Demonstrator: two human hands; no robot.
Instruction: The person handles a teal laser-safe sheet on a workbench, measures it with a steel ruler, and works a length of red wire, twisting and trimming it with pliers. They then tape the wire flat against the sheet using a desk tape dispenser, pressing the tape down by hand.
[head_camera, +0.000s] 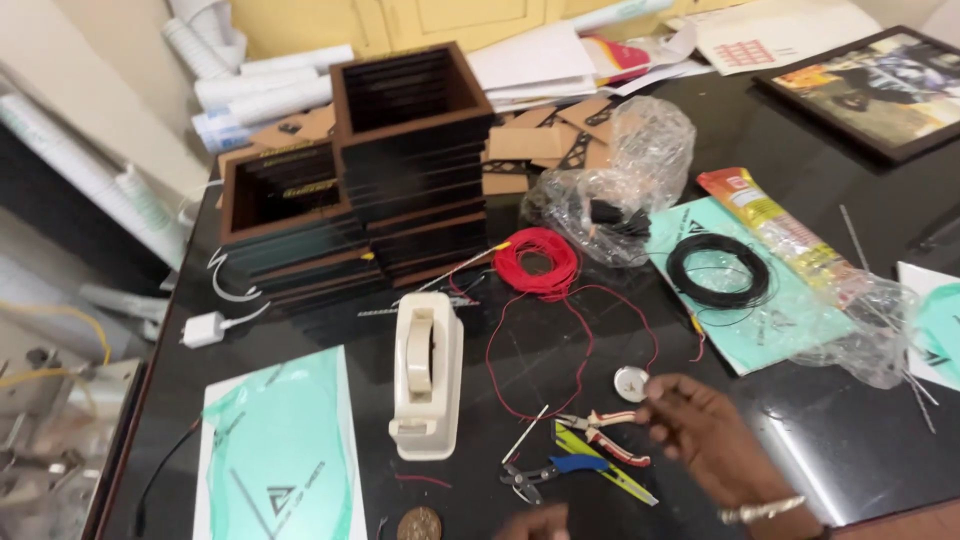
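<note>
My right hand (705, 440) reaches in from the bottom right with a metal bangle on the wrist. Its fingers are curled together just below a small round silver disc (630, 382) and beside red-handled pliers (606, 434); I cannot tell whether they pinch anything. Only a sliver of my left hand (535, 523) shows at the bottom edge, near a blue-handled cutter (545, 472) and yellow-green tweezers (612, 472). A coil of red wire (538, 262) trails a long loop down towards the pliers. A cream tape dispenser (425, 375) stands left of the tools.
Two stacks of dark open wooden boxes (410, 150) fill the back left of the black table (860, 440). A black wire coil (717, 268) lies on a teal sheet, with crumpled clear plastic bags (625, 170), a framed picture (880, 85) and a white charger (203, 328) around.
</note>
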